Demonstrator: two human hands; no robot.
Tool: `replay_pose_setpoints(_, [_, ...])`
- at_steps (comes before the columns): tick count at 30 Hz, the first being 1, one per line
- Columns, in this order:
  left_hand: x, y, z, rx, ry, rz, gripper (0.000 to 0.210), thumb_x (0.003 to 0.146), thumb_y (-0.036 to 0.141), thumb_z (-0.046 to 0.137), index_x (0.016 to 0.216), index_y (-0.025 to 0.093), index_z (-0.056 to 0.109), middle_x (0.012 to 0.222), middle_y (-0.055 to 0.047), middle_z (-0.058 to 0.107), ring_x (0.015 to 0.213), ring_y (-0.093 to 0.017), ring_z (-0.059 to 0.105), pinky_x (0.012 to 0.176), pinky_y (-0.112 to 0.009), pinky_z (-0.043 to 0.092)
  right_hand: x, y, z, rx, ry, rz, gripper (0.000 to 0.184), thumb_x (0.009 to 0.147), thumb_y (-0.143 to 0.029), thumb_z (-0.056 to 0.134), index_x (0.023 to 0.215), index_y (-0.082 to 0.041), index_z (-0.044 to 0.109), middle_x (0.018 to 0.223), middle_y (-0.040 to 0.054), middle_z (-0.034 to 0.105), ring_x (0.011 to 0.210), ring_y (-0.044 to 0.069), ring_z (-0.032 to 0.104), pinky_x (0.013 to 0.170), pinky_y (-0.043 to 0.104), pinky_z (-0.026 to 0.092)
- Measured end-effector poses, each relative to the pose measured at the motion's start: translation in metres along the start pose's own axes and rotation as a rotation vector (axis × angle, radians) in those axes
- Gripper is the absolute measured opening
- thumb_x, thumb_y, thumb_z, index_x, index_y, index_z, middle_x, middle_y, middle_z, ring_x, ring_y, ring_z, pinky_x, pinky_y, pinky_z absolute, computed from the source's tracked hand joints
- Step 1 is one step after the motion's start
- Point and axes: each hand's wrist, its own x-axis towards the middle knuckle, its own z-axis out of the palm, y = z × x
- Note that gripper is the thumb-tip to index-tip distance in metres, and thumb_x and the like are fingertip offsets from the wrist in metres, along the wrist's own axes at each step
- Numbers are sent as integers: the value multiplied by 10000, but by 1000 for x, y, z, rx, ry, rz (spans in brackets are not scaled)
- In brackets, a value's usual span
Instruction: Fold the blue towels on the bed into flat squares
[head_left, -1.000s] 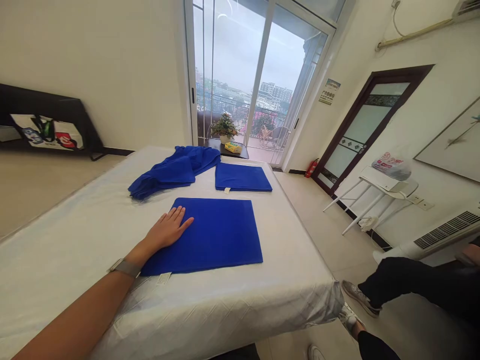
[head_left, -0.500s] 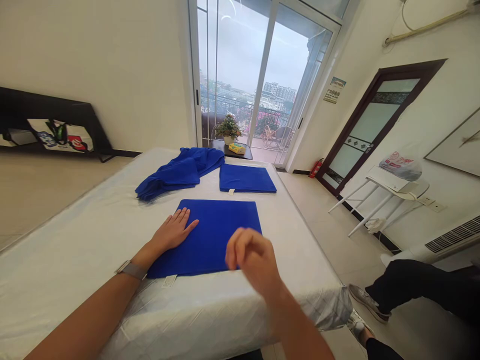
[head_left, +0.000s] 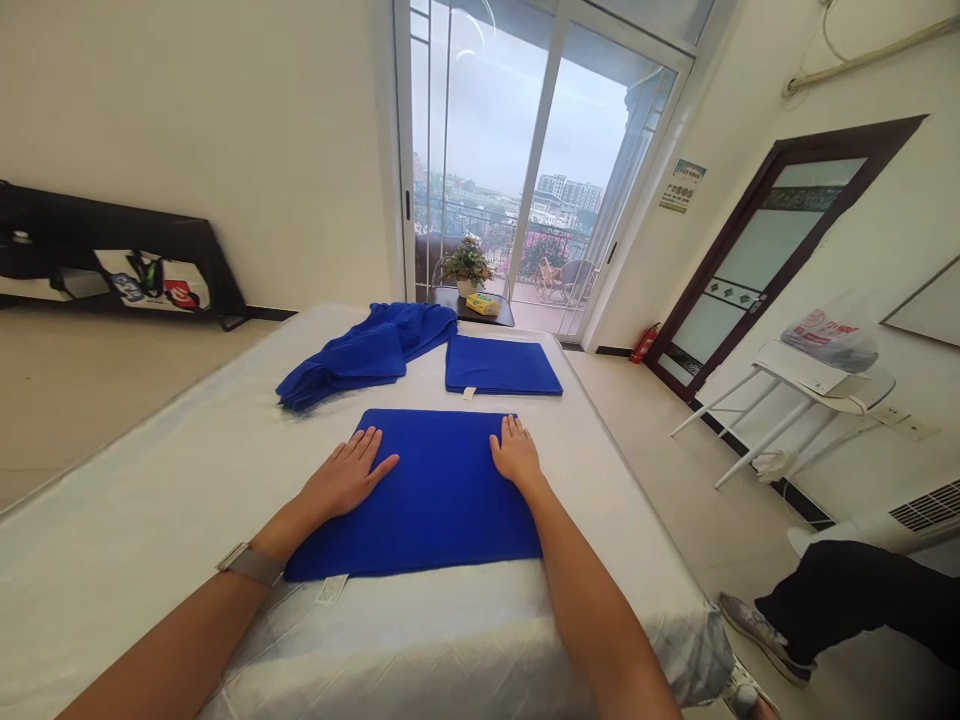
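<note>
A folded blue cloth [head_left: 435,500] lies flat near the front of a plastic-covered mattress [head_left: 202,470], with a white label sticking out at its near left edge. My left hand [head_left: 345,473] rests flat on the cloth's left side, fingers stretched out and thumb apart. On the upper right corner lies my right hand [head_left: 517,450], palm down and open. Neither hand grips anything. Behind, a second folded blue cloth [head_left: 502,366] shows a small label. To its left is a loose, crumpled heap of blue cloth [head_left: 360,355].
Beyond the mattress, a small dark table [head_left: 495,312] holds a potted plant [head_left: 466,264] and a yellow pack [head_left: 482,303]. A white chair [head_left: 814,385] with a bag stands at right. A person's leg and shoe [head_left: 765,632] are at lower right.
My right hand has moved forward from above the cloth's near right part, its curled fingers straightening flat onto the far right corner. My left hand stays on the cloth. The view has shifted slightly.
</note>
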Motion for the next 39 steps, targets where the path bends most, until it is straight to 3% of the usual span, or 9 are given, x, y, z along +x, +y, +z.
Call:
replay_pose_setpoints(4, [0,-3,2,18,23,-8,848,942,643,180,1562,68,234,1633,-145,223,1516,-294,192,1203,-486,227,3,6,12,2,-21,-7,679,1022,-430,203,1571,-31,202,1647,118,171,1528,212,109,1229,369,84])
replay_pose_setpoints(11, [-2,-1,-3,43,19,-24,839,941,629,172,1553,63,264,1627,-164,242,1514,-299,201,1201,-486,223,2,5,10,12,-22,6,678,1021,-439,180,1577,-51,194,1651,104,158,1529,191,99,1225,348,63])
replay_pose_setpoints(16, [9,0,-12,75,58,8,826,924,670,228,1517,114,376,1574,-173,375,1482,-343,281,1180,-518,235,1,4,11,28,-4,10,681,1023,-438,179,1573,-38,196,1651,113,161,1529,199,95,1228,357,62])
replay_pose_setpoints(19, [32,34,-17,66,86,82,852,932,683,211,1488,68,407,1555,-206,394,1476,-347,293,1185,-507,223,1,4,12,38,-1,10,673,1026,-432,180,1573,-41,198,1650,113,161,1529,197,98,1229,357,66])
replay_pose_setpoints(22, [62,96,-12,-17,102,248,805,968,643,193,1458,56,443,1546,-205,409,1468,-307,322,1193,-461,236,0,5,13,33,22,9,658,1028,-411,180,1567,-37,220,1643,127,187,1526,202,125,1229,368,85])
replay_pose_setpoints(26, [102,174,8,-177,175,495,571,1026,480,221,1384,166,534,1460,-130,543,1420,-236,413,1174,-437,314,-2,9,14,-10,50,-58,618,1014,-325,254,1560,-36,249,1634,151,207,1522,225,146,1227,394,117])
replay_pose_setpoints(29, [119,196,24,-233,227,499,495,1036,370,227,1363,196,555,1404,-99,599,1382,-208,460,1151,-412,364,-2,11,14,-10,24,-84,629,1000,-308,304,1568,-48,233,1631,148,216,1523,239,145,1228,399,123])
replay_pose_setpoints(33, [120,172,37,-102,200,517,466,1016,312,293,1400,202,534,1479,-118,527,1422,-248,410,1163,-459,330,1,9,17,42,44,-26,620,1014,-323,222,1564,-38,238,1636,126,213,1522,223,150,1231,391,126])
replay_pose_setpoints(39, [90,78,22,90,83,320,550,1024,443,235,1486,230,443,1600,-107,349,1495,-289,265,1188,-504,233,4,8,18,25,31,-1,643,1019,-373,198,1563,-32,237,1639,122,198,1522,208,146,1229,377,106])
